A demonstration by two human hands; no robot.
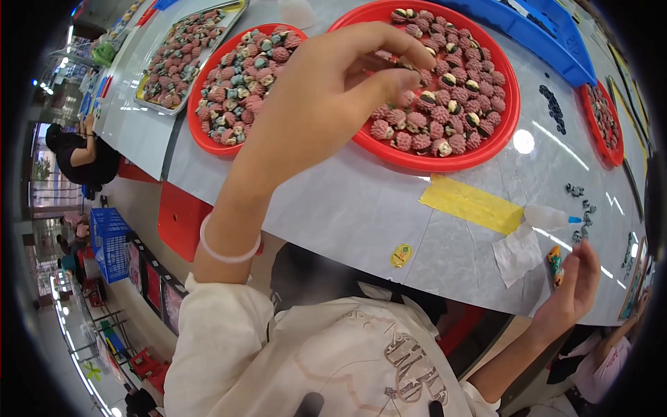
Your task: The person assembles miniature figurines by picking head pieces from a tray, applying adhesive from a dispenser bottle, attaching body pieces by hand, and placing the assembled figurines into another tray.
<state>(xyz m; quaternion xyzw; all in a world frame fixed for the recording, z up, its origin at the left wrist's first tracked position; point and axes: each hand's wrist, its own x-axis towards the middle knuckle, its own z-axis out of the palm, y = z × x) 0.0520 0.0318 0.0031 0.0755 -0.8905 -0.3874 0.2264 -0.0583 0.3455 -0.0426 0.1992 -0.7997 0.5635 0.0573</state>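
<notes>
Over the near red round tray of pink knitted strawberry pieces, the left hand has thumb and forefinger pinched together; the picture does not show whether they clamp a piece. At the table edge, the right hand rests with fingers loosely apart beside a small orange-green figure. A glue bottle lies near yellow tape.
</notes>
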